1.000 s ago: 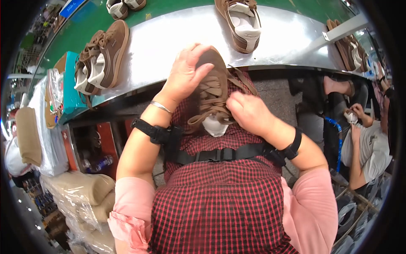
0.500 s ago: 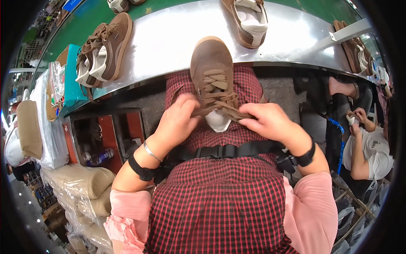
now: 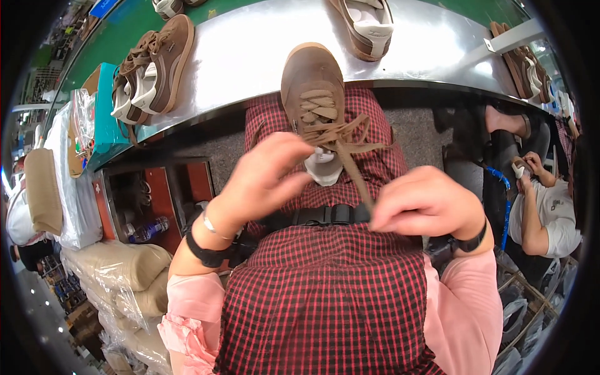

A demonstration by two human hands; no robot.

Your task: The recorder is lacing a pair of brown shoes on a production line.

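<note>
A brown lace-up sneaker (image 3: 312, 78) with a lighter sole edge and a white lining stands on my lap, its toe pointing away from me and reaching over the bench edge. Its brown laces are crossed, and a loose loop and lace end spread to the right. One shoelace (image 3: 355, 177) runs taut from the knot toward me, its end pinched in my right hand (image 3: 431, 203). Just left of the shoe's opening is my left hand (image 3: 265, 181), slightly blurred, thumb and fingers apart with no lace visible between them.
A shiny metal bench (image 3: 250, 56) lies ahead, with a pair of brown sneakers (image 3: 172, 69) at left and a single shoe (image 3: 365, 28) beyond mine. A teal box (image 3: 107, 112) sits at the left edge. Plastic-wrapped beige bundles (image 3: 119, 269) are at lower left; a co-worker (image 3: 540, 206) sits at right.
Both hands held laces out sideways beside the shoe; now the left has let go. My right hand has drawn one lace toward me and to the right. A loop now shows at the knot.
</note>
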